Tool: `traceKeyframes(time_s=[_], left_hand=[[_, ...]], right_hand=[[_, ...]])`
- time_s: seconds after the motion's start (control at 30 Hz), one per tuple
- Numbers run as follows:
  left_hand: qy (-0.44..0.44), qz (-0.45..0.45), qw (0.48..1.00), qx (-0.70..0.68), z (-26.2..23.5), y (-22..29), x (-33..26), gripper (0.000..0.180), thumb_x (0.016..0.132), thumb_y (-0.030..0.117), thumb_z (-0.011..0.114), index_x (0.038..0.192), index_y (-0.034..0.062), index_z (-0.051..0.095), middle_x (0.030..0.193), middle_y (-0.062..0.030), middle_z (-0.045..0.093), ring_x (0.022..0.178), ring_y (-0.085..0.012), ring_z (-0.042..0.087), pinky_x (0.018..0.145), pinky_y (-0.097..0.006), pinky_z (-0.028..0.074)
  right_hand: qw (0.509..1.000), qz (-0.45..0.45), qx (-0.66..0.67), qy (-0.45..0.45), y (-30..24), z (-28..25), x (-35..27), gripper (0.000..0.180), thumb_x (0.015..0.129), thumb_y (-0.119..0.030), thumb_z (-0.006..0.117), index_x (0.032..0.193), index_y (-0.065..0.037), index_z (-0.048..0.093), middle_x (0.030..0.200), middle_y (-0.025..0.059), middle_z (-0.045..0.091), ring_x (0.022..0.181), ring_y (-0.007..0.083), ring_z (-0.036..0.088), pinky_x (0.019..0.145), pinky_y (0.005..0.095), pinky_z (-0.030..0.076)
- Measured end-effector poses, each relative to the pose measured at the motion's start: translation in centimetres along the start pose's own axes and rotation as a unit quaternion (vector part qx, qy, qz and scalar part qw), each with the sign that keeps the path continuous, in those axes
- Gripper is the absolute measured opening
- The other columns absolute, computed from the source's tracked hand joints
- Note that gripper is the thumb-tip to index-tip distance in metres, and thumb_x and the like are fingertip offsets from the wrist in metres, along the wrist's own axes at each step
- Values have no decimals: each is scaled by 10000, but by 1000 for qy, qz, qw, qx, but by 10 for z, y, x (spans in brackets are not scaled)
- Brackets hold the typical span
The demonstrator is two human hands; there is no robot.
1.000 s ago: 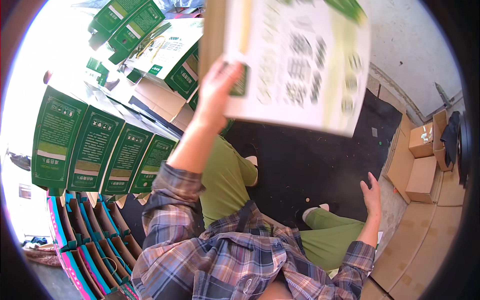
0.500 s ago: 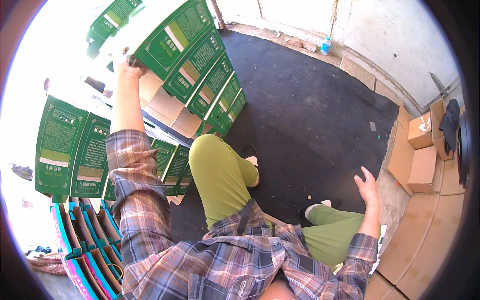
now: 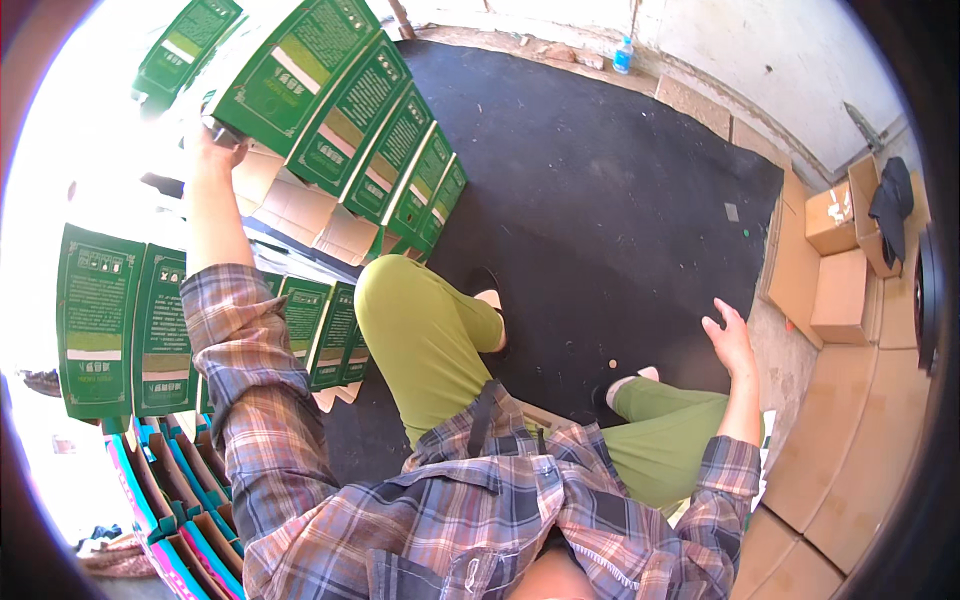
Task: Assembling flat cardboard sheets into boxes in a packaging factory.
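My left hand (image 3: 212, 152) reaches up at the upper left, closed around a small dark, shiny object (image 3: 222, 132) whose kind I cannot make out. It is at the lower left corner of the nearest green printed carton (image 3: 298, 75) in a slanting row of several such cartons. Bare brown flaps (image 3: 300, 210) hang from the cartons' undersides, below and right of the hand. My right hand (image 3: 730, 335) hovers at the right above the dark floor mat (image 3: 600, 210), fingers apart, holding nothing.
More green cartons (image 3: 97, 320) stand in a row left of my left forearm. Below them are blue-and-pink boxes (image 3: 150, 475). Brown cardboard boxes (image 3: 845, 300) line the right side, one with a dark cloth (image 3: 892, 205). A blue bottle (image 3: 623, 57) stands by the far wall.
The view has shifted, so most things sit a little further left. My left hand is still at the same carton's corner; my right hand stays open at the right.
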State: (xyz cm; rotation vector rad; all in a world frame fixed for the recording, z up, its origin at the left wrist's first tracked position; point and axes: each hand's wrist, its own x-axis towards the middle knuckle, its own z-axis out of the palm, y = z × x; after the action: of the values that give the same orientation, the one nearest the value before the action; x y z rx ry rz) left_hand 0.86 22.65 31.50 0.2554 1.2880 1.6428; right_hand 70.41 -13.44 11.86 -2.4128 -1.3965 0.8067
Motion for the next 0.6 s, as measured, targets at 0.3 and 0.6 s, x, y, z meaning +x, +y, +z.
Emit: traceKeyframes(time_s=[0.3, 0.6], left_hand=[[-67, 342, 917, 192, -1, -11, -28, 485, 947, 419, 506, 1253, 42, 510, 1096, -127, 613, 1028, -237, 596, 766, -413, 557], [-240, 653, 539, 475, 27, -181, -200, 344, 699, 125, 742, 1034, 117, 669, 1071, -99, 631, 1117, -269, 509, 987, -398, 341]], right_hand=[[1000, -25, 1, 7, 6, -3, -3, 544, 857, -249, 636, 1331, -29, 486, 1354, 169, 492, 1274, 316, 430, 1077, 386, 325], [959, 12, 265, 103, 10, -59, -29, 491, 917, -228, 574, 1351, -20, 476, 1368, 116, 501, 1265, 217, 458, 1034, 339, 365]])
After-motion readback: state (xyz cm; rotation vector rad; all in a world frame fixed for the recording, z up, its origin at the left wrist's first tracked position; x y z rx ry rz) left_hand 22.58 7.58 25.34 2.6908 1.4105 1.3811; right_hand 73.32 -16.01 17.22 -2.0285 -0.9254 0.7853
